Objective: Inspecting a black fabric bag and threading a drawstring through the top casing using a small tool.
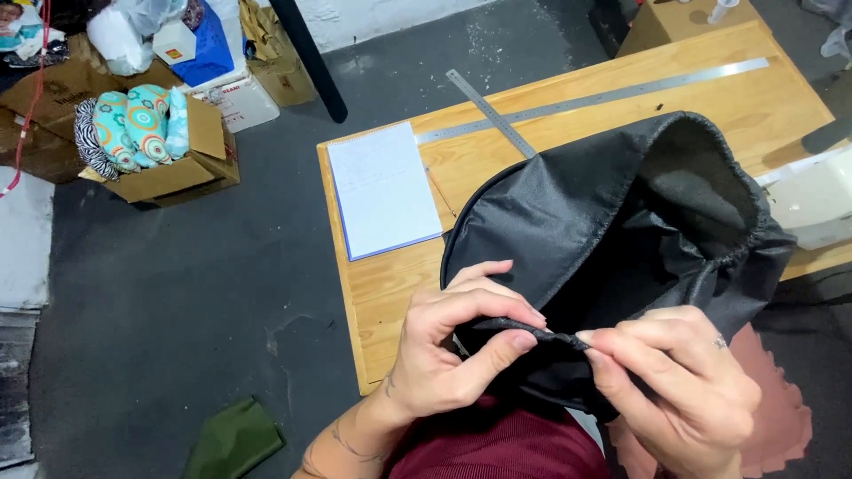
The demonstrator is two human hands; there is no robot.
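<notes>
While the black fabric bag lies over the near part of the wooden table, we pinch its folded edge with both hands: our left hand grips the hem between thumb and fingers, and our right hand nips it just beside. On the table, a white notepad lies left of the bag and 2 steel rulers beyond it.

Black woven cloth bag: matt, faint sheen. Beneath it, pale wooden table: smooth. Long steel ruler: brushed metal.
</notes>
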